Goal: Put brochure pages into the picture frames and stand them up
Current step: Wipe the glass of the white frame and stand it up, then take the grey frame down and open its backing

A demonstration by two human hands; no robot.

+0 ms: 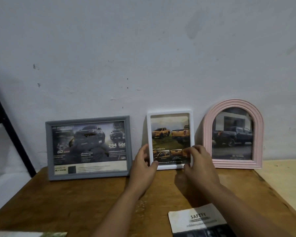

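Your left hand (143,165) and right hand (197,165) pinch the white frame's (170,111) lower corners — it stands upright on the wooden table (75,199) (against the wall (143,48)), between grey frame (49,151) and pink frame (233,102).

Your left hand (144,165): bare, no ring, glove or watch showing, with the forearm uncovered down to the bottom of the view and no sleeve on it. Your right hand (197,165): likewise bare, wrist without band or strap, forearm unsleeved as far as it shows. Fingernails are too blurred to tell anything about.
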